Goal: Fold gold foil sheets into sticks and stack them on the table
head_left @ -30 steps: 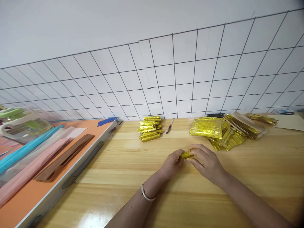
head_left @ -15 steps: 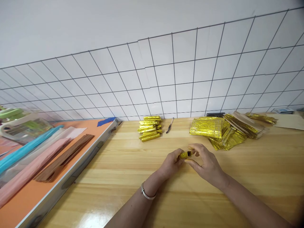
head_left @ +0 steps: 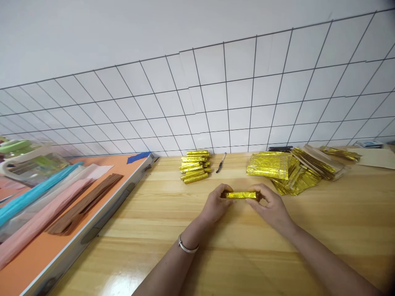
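A folded gold foil paper bar (head_left: 241,195) lies level between my two hands, above the wooden table. My left hand (head_left: 215,205) is closed on its left end, with the thumb below and fingers above. The other end is pinched by my right hand (head_left: 271,207). Both ends of the bar are partly hidden by fingers. Beyond my left hand is a stack of similar gold foil bars (head_left: 195,166). Flat gold foil sheets (head_left: 268,164) are heaped beyond my right hand.
A pen (head_left: 221,163) lies beside the stacked bars. On the left, an orange-topped board (head_left: 101,181) bears brown (head_left: 89,201), pink and blue crepe paper strips, with a clear plastic box (head_left: 33,164) behind. A white tiled wall (head_left: 239,94) rises behind the wooden table (head_left: 148,222).
The gold foil bar has turned from end-on to lengthwise across my view. My right hand, earlier spread near its open end, has closed on that end; my left hand has shifted slightly left.
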`<state>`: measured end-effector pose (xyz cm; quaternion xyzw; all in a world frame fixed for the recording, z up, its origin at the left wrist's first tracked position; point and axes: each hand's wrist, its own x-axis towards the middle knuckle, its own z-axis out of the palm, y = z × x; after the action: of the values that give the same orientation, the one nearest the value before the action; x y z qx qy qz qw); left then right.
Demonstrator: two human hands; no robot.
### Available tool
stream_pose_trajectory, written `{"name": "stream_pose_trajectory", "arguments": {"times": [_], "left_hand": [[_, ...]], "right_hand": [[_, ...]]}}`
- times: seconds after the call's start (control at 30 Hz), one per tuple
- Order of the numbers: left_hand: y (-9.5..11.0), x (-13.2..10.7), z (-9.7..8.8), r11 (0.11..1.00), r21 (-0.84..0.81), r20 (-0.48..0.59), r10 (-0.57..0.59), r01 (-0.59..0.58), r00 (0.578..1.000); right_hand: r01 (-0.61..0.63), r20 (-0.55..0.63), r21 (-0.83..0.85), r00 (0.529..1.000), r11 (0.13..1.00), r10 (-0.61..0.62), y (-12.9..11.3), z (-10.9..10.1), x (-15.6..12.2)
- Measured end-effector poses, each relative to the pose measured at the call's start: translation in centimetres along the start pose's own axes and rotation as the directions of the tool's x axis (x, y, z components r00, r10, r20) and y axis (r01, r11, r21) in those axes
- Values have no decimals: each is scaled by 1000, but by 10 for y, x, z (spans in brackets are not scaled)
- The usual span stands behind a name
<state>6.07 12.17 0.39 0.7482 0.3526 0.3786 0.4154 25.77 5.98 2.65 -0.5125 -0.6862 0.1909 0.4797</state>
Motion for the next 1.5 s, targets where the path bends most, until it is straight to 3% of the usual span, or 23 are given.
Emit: {"name": "stream_pose_trajectory", "arguments": {"times": [0.1,0.2,0.37,0.47,0.63,0.77,0.93,1.5], "left_hand": [[11,3,-8,991,-134,-107,-11,-3,994],[28,1,-9,974,-221,-155,22,-56,988],[52,-9,-1,987,7,-133,158,-159,978],[59,-14,5,975,52,-137,223,-218,965],[56,-17,14,944,101,-265,331,-315,906],[55,-15,12,914,94,-256,405,-394,878],[62,-13,5,905,106,-177,424,-411,888],[65,-15,5,928,136,-98,361,-347,928]], "right_hand": [[-222,35,109,975,969,219,20,-1,3],[-275,126,147,958,950,258,34,1,4],[-287,305,155,924,945,231,33,12,-2],[-273,302,149,928,951,219,29,19,-7],[-220,269,118,946,968,182,27,25,-11],[-189,237,57,957,980,170,28,25,-11],[-137,206,-38,968,990,142,27,23,-11],[16,217,-244,975,970,39,25,21,-12]]}}
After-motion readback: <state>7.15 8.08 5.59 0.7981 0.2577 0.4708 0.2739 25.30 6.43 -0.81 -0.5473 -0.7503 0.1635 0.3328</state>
